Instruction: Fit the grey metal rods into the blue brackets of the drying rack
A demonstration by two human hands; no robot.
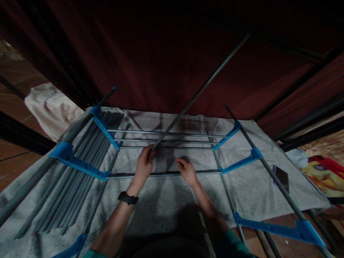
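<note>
A long grey metal tube point(202, 87) slants up and to the right from my left hand point(145, 159), which grips it near its lower end. My right hand point(186, 171) is loosely curled, with nothing visible in it, just above the near crossbar point(205, 172). Both hands are inside a half-built rack of grey tubes and blue plastic brackets. A left blue bracket point(77, 163) and a right blue bracket point(242, 161) carry the ends of that near crossbar. Beyond my hands, several thinner crossbars point(188, 134) span between the farther brackets.
Several loose grey tubes point(80, 161) lie side by side at the left on a grey cloth point(161, 200). A phone point(281, 178) rests by the right upright. Dark red fabric point(161, 53) hangs behind; a yellow-and-red package point(326, 172) sits far right.
</note>
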